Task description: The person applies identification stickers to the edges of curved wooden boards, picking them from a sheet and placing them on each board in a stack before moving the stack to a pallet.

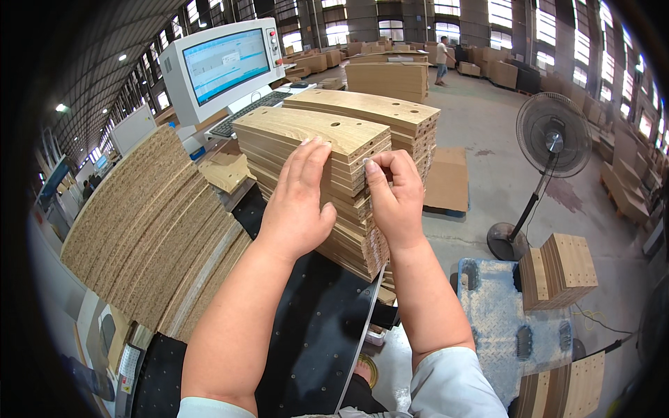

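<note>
A tall stack of wood-grain panels (293, 124) with drilled holes stands in front of me on the black table. My left hand (300, 195) rests against its near long side, fingers stretched out and their tips at the top panel's edge. At the stack's right near corner is my right hand (397, 191), its thumb and curled fingers drawn together in a pinch. Whatever may be between those fingertips is too small to make out. A second stack of drilled panels (376, 104) stands just behind the first.
Chipboard panels (139, 230) stand in a row on the left. A monitor (223, 66) and keyboard (254, 108) are behind the stacks. The black tabletop (306, 334) ends at a curved edge. To the right are a fan (554, 139), a blue pallet (488, 313) with panel stacks, and a distant person (442, 59).
</note>
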`<state>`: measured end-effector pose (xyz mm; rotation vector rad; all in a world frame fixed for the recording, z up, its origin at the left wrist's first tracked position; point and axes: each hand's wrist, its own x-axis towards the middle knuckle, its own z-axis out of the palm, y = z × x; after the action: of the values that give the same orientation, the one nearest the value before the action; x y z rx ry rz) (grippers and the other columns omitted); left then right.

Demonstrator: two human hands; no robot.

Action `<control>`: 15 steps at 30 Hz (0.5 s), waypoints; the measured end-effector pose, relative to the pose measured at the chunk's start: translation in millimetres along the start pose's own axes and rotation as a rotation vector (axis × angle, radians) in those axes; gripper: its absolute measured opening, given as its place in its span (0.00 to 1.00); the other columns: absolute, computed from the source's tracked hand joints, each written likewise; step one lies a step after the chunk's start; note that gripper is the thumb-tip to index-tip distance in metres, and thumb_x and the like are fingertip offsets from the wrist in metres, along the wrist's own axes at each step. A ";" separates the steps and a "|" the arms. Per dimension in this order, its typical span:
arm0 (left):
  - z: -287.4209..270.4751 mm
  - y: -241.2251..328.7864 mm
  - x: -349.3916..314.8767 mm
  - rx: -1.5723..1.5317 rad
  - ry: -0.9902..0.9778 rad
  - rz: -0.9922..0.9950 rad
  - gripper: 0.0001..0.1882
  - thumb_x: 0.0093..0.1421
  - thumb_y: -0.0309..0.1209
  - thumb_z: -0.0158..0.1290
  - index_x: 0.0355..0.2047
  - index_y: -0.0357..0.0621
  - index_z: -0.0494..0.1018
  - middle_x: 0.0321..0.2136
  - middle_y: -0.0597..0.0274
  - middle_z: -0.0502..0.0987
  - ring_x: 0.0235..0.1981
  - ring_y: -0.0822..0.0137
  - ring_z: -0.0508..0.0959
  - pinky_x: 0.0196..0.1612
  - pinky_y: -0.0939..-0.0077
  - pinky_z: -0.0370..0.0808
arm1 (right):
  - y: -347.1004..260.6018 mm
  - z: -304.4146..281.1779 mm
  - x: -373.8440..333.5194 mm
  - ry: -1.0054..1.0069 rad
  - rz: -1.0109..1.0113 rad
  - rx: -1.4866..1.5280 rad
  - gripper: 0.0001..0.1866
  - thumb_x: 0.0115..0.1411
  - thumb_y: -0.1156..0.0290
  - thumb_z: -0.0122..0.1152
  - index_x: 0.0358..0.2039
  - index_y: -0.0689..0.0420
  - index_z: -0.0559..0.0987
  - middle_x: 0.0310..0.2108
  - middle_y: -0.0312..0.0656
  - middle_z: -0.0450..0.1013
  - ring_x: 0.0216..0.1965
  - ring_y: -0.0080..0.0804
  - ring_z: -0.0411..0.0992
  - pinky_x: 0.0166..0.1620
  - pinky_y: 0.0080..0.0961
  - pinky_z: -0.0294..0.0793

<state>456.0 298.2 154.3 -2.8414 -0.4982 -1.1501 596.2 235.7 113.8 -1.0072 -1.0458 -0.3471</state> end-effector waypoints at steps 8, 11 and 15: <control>-0.3 1.3 0.0 0.007 -0.001 -0.009 0.38 0.43 0.22 0.52 0.56 0.45 0.53 0.58 0.54 0.55 0.61 0.55 0.54 0.62 0.65 0.56 | -4.9 -5.9 10.8 -0.007 -0.244 -0.299 0.04 0.48 0.77 0.59 0.22 0.59 0.72 0.23 0.41 0.66 0.28 0.39 0.63 0.32 0.32 0.64; 0.1 0.9 0.1 -0.001 0.000 -0.006 0.38 0.42 0.22 0.52 0.56 0.45 0.53 0.58 0.54 0.55 0.61 0.54 0.54 0.62 0.65 0.56 | -12.1 -10.1 15.6 -0.042 -0.225 -0.396 0.04 0.46 0.75 0.60 0.20 0.58 0.73 0.22 0.40 0.66 0.28 0.41 0.64 0.32 0.33 0.65; 1.8 0.3 0.3 -0.009 0.022 0.001 0.38 0.41 0.21 0.52 0.56 0.46 0.53 0.57 0.52 0.56 0.59 0.51 0.56 0.61 0.63 0.57 | -16.8 -14.9 21.4 -0.102 -0.171 -0.449 0.04 0.46 0.73 0.60 0.20 0.57 0.74 0.23 0.41 0.67 0.28 0.42 0.65 0.33 0.34 0.67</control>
<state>457.5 298.2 153.2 -2.8325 -0.4913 -1.1851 603.9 218.9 138.8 -1.3487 -1.1779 -0.6987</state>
